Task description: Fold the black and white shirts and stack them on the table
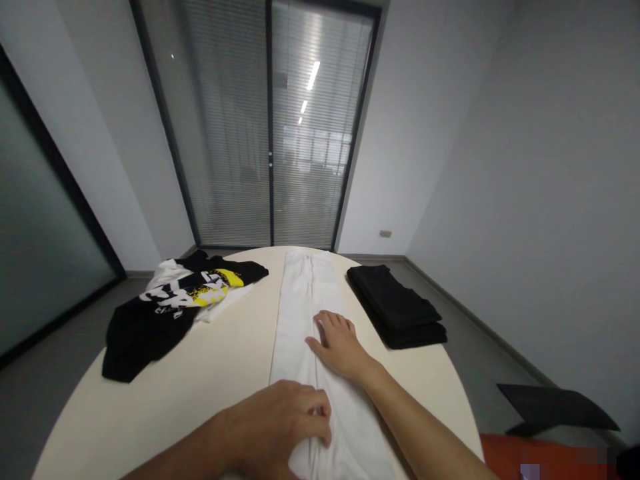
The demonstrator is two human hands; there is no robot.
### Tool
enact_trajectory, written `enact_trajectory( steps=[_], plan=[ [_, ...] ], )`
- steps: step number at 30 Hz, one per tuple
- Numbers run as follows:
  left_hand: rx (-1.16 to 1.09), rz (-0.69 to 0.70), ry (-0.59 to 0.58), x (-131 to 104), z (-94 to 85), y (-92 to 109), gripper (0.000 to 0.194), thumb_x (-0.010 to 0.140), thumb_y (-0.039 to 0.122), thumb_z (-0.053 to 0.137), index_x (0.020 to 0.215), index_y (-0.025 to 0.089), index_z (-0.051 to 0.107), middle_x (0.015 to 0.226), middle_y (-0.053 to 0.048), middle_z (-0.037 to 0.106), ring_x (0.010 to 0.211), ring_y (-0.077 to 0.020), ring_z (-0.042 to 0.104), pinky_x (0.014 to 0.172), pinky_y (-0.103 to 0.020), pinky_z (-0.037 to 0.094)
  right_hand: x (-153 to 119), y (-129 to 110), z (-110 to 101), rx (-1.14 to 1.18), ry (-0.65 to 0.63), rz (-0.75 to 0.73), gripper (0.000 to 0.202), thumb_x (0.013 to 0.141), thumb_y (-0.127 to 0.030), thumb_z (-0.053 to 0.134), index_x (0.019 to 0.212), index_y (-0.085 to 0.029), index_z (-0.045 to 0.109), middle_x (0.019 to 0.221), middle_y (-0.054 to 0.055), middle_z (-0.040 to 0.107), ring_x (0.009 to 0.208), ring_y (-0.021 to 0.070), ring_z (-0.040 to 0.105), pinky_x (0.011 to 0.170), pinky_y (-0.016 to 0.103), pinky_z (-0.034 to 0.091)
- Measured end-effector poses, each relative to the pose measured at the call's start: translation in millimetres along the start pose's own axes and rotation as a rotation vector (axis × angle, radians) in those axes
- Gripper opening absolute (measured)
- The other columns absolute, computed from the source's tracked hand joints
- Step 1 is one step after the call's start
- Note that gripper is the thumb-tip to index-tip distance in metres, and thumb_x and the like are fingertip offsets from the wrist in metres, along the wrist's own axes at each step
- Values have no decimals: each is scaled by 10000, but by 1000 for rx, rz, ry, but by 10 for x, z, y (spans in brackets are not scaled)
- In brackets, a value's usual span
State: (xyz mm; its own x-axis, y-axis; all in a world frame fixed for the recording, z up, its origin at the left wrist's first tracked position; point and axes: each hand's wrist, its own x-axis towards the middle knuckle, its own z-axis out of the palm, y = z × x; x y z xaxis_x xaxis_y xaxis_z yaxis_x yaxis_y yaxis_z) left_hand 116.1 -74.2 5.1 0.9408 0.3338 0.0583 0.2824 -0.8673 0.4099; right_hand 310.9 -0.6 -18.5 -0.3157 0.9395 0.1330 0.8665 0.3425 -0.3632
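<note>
A long white garment (295, 313), which looks like a pair of trousers, lies lengthwise across the table from its far edge towards me. Two long strips of it meet along a line down the middle. My left hand (280, 420) is over the near part, its fingers curled at that middle line on the cloth; its thumb is mostly hidden. Farther up, my right hand (340, 343) rests on the right strip with fingers spread forward and the thumb apart, touching the middle line.
A round cream table (225, 367) carries everything. On its left lies a crumpled black T-shirt (150, 333) with white and yellow print, white cloth beneath it. Folded black clothing (395, 300) is stacked on the right. A black and red chair (550, 413) stands at lower right.
</note>
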Motion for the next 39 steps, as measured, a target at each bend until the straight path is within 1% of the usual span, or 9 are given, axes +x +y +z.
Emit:
enact_trajectory(
  steps=[5, 13, 18, 23, 27, 30, 33, 36, 39],
  plan=[
    [59, -28, -21, 16, 21, 28, 456, 750, 378, 763, 1154, 266, 583, 1164, -24, 604, 972, -214, 602, 814, -311, 447, 32, 76, 75, -56, -131, 19, 662, 1002, -571, 303, 1540, -186, 338, 1637, 100, 231, 1513, 302, 150, 1201, 503, 89],
    [130, -133, 3, -7, -54, 99, 461, 746, 501, 753, 1063, 235, 551, 1176, -36, 584, 951, -222, 590, 766, -325, 444, 110, 120, 56, -44, -116, -1, 676, 998, -589, 302, 1543, -192, 343, 1632, 105, 245, 1515, 307, 149, 1203, 515, 110],
    [176, -46, -84, 24, 27, 110, 371, 760, 434, 786, 910, 226, 518, 912, 16, 635, 795, -183, 602, 617, -298, 380, 2, 99, -10, -34, -188, 3, 730, 992, -616, 284, 1572, -172, 273, 1646, 122, 181, 1521, 339, 91, 1204, 526, 110],
    [285, 34, -45, 45, 62, 163, 219, 853, 291, 724, 855, 222, 516, 807, 34, 643, 724, -169, 621, 526, -313, 331, -73, 88, -53, -32, -285, 17, 763, 982, -649, 259, 1593, -196, 201, 1663, 96, 80, 1524, 349, -4, 1201, 550, 64],
    [416, 48, -34, 56, 47, 263, 189, 880, 212, 674, 814, 220, 497, 747, 37, 628, 632, -161, 607, 457, -340, 290, -110, 87, -156, -39, -269, -22, 737, 969, -618, 373, 1566, -196, 290, 1644, 132, 189, 1513, 368, 108, 1176, 554, 163],
    [448, 26, -18, 60, 71, 299, 147, 882, 216, 654, 842, 219, 513, 790, 20, 647, 645, -170, 617, 443, -337, 277, -105, 63, -296, -12, -181, -136, 605, 942, -536, 504, 1432, -182, 500, 1524, 165, 430, 1412, 346, 351, 1119, 478, 298],
    [432, 20, -13, 53, 100, 292, 105, 889, 215, 626, 839, 211, 534, 808, 1, 661, 668, -175, 628, 459, -329, 306, -94, 35, -435, 94, -153, -228, 324, 923, -417, 556, 1097, -174, 682, 1127, 114, 681, 1041, 234, 604, 916, 336, 443],
    [243, -81, 1, 36, 72, 259, 86, 838, 184, 626, 907, 222, 590, 876, 7, 696, 763, -177, 658, 572, -290, 403, -123, 35, -530, 257, -360, -220, 174, 868, -318, 585, 828, -169, 664, 764, 6, 655, 679, 124, 562, 643, 233, 424],
    [-20, -247, 62, 21, -9, 202, 210, 742, 161, 631, 938, 235, 644, 901, 19, 717, 826, -177, 660, 725, -262, 449, -200, 28, -605, 399, -661, -166, 149, 773, -315, 672, 781, -172, 633, 698, -38, 617, 619, 95, 524, 562, 199, 384]
  ],
)
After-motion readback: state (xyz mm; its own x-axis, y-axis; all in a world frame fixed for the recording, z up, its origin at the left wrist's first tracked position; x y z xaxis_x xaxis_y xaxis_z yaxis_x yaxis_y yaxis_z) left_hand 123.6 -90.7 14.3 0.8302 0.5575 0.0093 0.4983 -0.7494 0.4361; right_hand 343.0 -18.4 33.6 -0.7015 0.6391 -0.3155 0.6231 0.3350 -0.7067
